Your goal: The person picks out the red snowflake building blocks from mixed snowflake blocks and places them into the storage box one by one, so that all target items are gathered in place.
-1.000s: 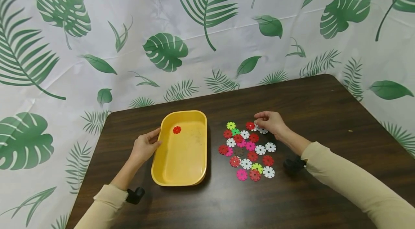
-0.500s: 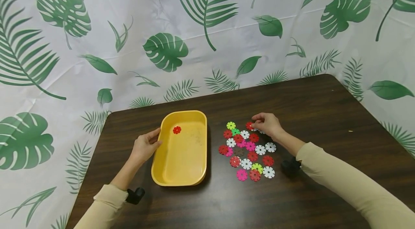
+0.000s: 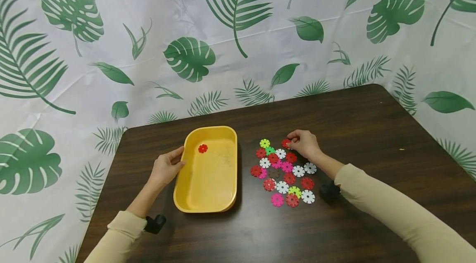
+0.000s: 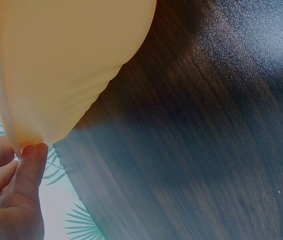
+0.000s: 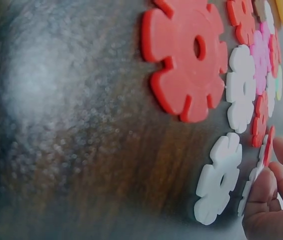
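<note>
My left hand (image 3: 166,168) pinches the left rim of a yellow plastic tub (image 3: 208,180); the left wrist view shows thumb and fingers on either side of the tub's edge (image 4: 29,135). Inside the tub lies one red notched disc (image 3: 202,148). At the far right of a spread of notched discs, my right hand (image 3: 305,144) holds a red notched disc (image 3: 286,143) between thumb and fingertips. In the right wrist view that red disc (image 5: 268,145) sits at the fingertips, beside white discs (image 5: 249,190). The hand partly hides these in the head view.
Several white, red, pink, yellow-green, green and brown discs lie on the dark wood table (image 3: 253,238), some overlapping, such as a white disc (image 3: 308,196) and a pink disc (image 3: 277,199). A leaf-print cloth (image 3: 260,48) hangs behind the table.
My right hand has shifted a little left, its fingertips now over the red disc at the far right of the spread. The left hand and the tub have stayed put.
</note>
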`<control>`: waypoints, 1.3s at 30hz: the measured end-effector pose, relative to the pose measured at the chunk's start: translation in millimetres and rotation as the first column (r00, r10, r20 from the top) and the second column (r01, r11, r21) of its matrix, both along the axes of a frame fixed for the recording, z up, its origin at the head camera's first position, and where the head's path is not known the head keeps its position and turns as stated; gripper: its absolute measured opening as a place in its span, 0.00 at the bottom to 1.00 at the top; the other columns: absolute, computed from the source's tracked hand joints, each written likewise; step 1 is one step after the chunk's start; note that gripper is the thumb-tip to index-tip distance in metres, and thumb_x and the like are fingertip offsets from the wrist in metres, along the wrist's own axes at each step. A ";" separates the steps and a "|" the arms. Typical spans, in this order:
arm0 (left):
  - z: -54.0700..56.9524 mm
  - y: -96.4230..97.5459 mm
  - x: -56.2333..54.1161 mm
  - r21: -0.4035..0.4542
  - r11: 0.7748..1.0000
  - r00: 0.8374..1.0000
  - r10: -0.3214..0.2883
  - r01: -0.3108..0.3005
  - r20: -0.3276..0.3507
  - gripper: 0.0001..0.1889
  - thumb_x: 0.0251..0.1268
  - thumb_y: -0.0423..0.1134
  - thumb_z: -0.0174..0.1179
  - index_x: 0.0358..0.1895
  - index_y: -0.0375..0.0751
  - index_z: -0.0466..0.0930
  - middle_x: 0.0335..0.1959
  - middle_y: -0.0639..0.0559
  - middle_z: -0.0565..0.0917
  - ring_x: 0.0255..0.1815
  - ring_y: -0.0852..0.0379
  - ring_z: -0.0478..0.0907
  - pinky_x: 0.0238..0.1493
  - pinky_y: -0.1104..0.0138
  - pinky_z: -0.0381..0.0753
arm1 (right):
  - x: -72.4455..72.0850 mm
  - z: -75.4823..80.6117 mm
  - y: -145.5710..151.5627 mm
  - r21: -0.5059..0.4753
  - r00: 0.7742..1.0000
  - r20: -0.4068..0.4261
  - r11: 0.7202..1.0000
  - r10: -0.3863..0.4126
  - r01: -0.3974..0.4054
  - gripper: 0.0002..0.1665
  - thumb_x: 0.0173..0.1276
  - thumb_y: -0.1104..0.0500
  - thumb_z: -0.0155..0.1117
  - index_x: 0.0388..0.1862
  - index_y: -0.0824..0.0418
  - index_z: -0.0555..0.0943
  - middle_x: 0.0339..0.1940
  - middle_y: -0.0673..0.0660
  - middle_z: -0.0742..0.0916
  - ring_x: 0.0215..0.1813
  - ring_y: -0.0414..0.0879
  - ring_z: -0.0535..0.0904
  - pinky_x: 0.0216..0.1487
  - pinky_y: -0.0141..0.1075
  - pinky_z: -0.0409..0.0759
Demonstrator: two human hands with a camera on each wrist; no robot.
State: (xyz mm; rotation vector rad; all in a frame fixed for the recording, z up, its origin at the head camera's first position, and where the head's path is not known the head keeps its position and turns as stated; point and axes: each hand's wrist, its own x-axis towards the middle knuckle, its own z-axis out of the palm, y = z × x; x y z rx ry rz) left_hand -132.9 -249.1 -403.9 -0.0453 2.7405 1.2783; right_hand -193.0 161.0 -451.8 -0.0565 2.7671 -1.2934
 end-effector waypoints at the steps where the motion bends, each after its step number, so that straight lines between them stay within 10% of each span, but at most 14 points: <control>1: 0.1 0.0 -0.1 0.000 1.000 1.000 -0.001 0.001 -0.001 0.27 0.64 0.26 0.56 0.67 0.29 0.63 0.63 0.32 0.70 0.58 0.39 0.75 0.49 0.61 0.82 | -0.2 -0.4 -0.4 0.008 1.000 -0.008 1.000 0.001 -0.001 0.15 0.61 0.66 0.65 0.46 0.71 0.80 0.32 0.61 0.82 0.30 0.46 0.75 0.28 0.31 0.73; 39: -1.9 -0.2 0.1 0.017 1.000 1.000 0.002 -0.002 -0.006 0.27 0.63 0.25 0.56 0.66 0.28 0.64 0.62 0.32 0.70 0.57 0.39 0.75 0.48 0.63 0.83 | -1.2 3.3 -4.0 0.110 1.000 -0.009 0.994 0.026 -0.025 0.11 0.60 0.65 0.65 0.40 0.69 0.77 0.32 0.61 0.81 0.34 0.49 0.74 0.31 0.35 0.70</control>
